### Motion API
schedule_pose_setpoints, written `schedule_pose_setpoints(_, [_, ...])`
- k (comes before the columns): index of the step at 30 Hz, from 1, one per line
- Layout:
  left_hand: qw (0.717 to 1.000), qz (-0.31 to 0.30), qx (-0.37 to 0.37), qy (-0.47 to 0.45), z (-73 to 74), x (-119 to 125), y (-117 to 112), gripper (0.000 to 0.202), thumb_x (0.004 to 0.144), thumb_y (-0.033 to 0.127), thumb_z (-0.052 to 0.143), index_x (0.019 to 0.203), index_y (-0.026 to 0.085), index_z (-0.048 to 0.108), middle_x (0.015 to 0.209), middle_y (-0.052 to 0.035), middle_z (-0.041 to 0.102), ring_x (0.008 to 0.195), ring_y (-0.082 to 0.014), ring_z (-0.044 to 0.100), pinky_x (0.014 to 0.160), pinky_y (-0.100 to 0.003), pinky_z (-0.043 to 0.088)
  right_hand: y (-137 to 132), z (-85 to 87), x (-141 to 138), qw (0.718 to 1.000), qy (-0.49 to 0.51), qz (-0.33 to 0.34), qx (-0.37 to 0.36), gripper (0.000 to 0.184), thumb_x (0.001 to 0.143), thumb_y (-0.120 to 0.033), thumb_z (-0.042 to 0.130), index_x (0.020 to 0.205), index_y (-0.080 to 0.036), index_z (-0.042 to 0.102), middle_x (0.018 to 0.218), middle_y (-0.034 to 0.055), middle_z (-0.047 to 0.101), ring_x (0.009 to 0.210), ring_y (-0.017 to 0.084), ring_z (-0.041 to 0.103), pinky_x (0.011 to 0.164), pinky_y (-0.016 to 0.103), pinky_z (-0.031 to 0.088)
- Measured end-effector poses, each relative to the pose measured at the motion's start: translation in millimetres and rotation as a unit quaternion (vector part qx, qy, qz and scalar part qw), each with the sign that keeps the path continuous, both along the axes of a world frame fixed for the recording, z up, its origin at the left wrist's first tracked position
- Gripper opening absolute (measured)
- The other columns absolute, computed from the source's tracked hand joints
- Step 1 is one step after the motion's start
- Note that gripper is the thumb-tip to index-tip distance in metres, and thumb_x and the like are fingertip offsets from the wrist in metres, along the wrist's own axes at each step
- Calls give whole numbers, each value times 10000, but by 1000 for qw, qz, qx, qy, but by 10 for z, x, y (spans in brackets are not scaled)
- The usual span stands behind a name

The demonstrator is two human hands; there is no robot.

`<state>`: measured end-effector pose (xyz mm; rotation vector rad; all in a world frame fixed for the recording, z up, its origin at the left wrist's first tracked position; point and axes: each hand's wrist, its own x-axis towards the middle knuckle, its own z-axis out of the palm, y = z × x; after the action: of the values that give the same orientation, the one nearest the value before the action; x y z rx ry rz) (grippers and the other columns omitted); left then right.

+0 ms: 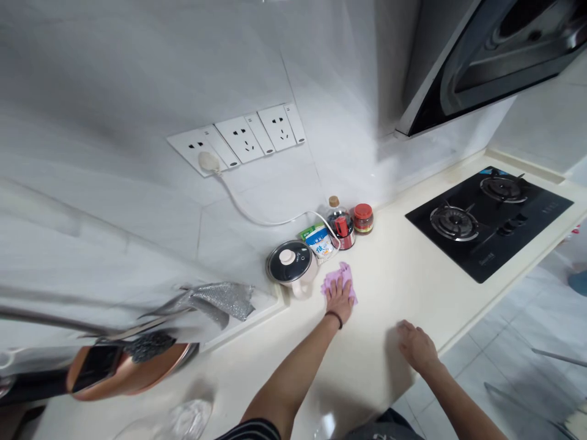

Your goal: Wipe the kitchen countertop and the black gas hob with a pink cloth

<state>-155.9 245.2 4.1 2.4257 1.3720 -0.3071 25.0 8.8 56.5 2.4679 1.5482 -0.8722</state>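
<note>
My left hand (340, 297) presses flat on a pink cloth (347, 273) on the cream countertop (398, 275), just right of a small electric pot with a black lid (290, 264). A dark band circles that wrist. My right hand (415, 345) rests palm down on the bare counter near its front edge, holding nothing.
Behind the cloth stand a blue-green packet (318, 239), a dark bottle (341, 221) and a red-lidded jar (363, 218). A black gas hob (487, 219) lies to the right under a range hood (495, 55). Wall sockets (241, 139) feed the pot's white cord. A copper pan (123, 370) and silver cloth (222, 298) sit left.
</note>
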Motion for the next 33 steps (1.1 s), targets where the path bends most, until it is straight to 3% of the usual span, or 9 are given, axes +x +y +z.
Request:
schedule_pose_setpoints(2, [1000, -17, 8, -8, -62, -73, -137, 719, 1032, 426, 396, 1727, 298, 262, 1840, -61, 67, 1687, -373, 28, 1345, -617, 55, 14, 14, 2, 1000, -2, 4, -9, 580, 925, -180, 519, 1487, -251, 648, 1671, 32, 506, 1333, 272, 638, 1194, 378, 457])
schedule_pose_setpoints(4, [1000, -15, 6, -11, -62, -27, -106, 721, 1028, 431, 410, 1723, 297, 276, 1839, -66, 77, 1686, -381, 32, 1342, -627, 61, 19, 14, 10, 1000, -2, 11, -14, 576, 928, -189, 502, 1482, -245, 649, 1677, 23, 498, 1330, 270, 634, 1194, 384, 451])
schedule_pose_setpoints(11, [999, 30, -34, -29, 212, 750, 699, 761, 995, 452, 449, 1722, 310, 273, 1842, -36, 70, 1685, -382, 32, 1340, -622, 88, -18, -32, 4, 1000, -13, -7, -21, 631, 909, -216, 501, 1519, -339, 603, 1708, -33, 448, 1465, 293, 514, 1269, 510, 348])
schedule_pose_setpoints(15, [998, 30, -33, -31, 249, 940, 800, 771, 993, 462, 442, 1725, 297, 264, 1842, -42, 62, 1681, -386, 57, 1335, -634, 98, -52, -28, -5, 999, -17, -6, -31, 658, 909, -224, 510, 1550, -360, 564, 1723, -47, 419, 1485, 291, 497, 1272, 526, 349])
schedule_pose_setpoints(19, [999, 22, -20, -29, 162, 750, 591, 742, 1009, 438, 420, 1721, 279, 286, 1841, -55, 68, 1682, -378, 70, 1339, -613, 97, -63, -32, 9, 999, -26, -2, -30, 653, 909, -212, 510, 1543, -358, 573, 1719, -47, 427, 1477, 268, 511, 1256, 469, 384])
schedule_pose_setpoints(22, [998, 66, -1, -21, 84, 500, 459, 737, 1021, 436, 408, 1722, 248, 284, 1837, -93, 81, 1677, -405, 74, 1332, -631, 102, -51, -41, 31, 999, -26, 7, -30, 646, 913, -212, 506, 1548, -313, 576, 1716, -37, 431, 1438, 262, 544, 1237, 428, 409])
schedule_pose_setpoints(26, [991, 132, 14, -9, 103, 297, 542, 736, 1037, 436, 380, 1728, 212, 262, 1832, -128, 89, 1675, -422, 62, 1329, -641, 91, -32, -39, 66, 999, -28, 15, -29, 625, 919, -213, 499, 1528, -316, 598, 1712, -53, 435, 1396, 263, 576, 1210, 408, 436])
schedule_pose_setpoints(30, [989, 146, 2, -11, 202, 295, 692, 737, 1040, 434, 377, 1729, 206, 252, 1830, -139, 84, 1678, -412, 47, 1334, -629, 90, -21, -27, 92, 999, -31, 18, -34, 613, 933, -221, 492, 1527, -330, 597, 1709, -61, 438, 1382, 264, 586, 1200, 403, 449])
schedule_pose_setpoints(33, [989, 145, 0, -13, 194, 234, 583, 734, 1038, 418, 384, 1727, 194, 261, 1828, -151, 76, 1676, -422, 48, 1331, -642, 86, -25, -42, 100, 998, -40, 27, -35, 609, 941, -218, 477, 1531, -307, 593, 1712, -49, 435, 1369, 264, 596, 1190, 392, 458])
